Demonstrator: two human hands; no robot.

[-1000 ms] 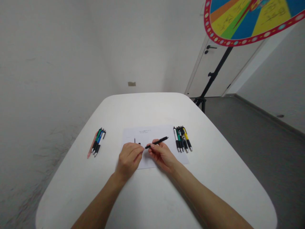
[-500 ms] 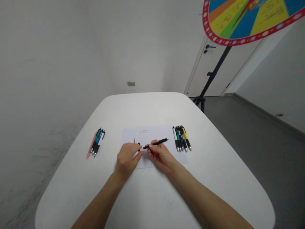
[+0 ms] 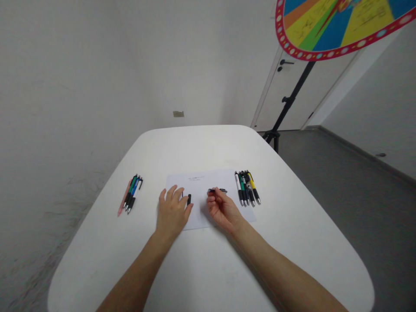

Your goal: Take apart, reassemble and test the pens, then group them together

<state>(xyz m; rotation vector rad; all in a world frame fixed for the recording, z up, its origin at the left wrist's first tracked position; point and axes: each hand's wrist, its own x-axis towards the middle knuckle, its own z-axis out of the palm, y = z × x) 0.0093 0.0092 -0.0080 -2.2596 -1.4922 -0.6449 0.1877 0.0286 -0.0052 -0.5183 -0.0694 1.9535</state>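
Note:
My right hand [image 3: 225,212] is closed in a pinch on a black pen [image 3: 212,190], held above the right half of a white sheet of paper [image 3: 201,222]. My left hand [image 3: 172,212] rests over the paper's left side, its fingers spread. Beside its index finger and thumb is a short black cylinder [image 3: 189,199], which looks like a pen part; whether the fingers touch it I cannot tell. A thin dark stick [image 3: 182,193], perhaps a refill, lies partly hidden behind the left fingers. Small print runs along the sheet's top.
Several pens [image 3: 242,188] with black grips lie in a row at the paper's right edge. Another group of pens [image 3: 131,195], one of them pink, lies on the left of the white table [image 3: 195,147]. Beyond the table a colourful wheel [image 3: 341,26] stands on a black tripod.
My left hand has spread its fingers and drawn back from the pen, exposing the black cylinder. The right hand has shifted slightly right with the pen and turned it.

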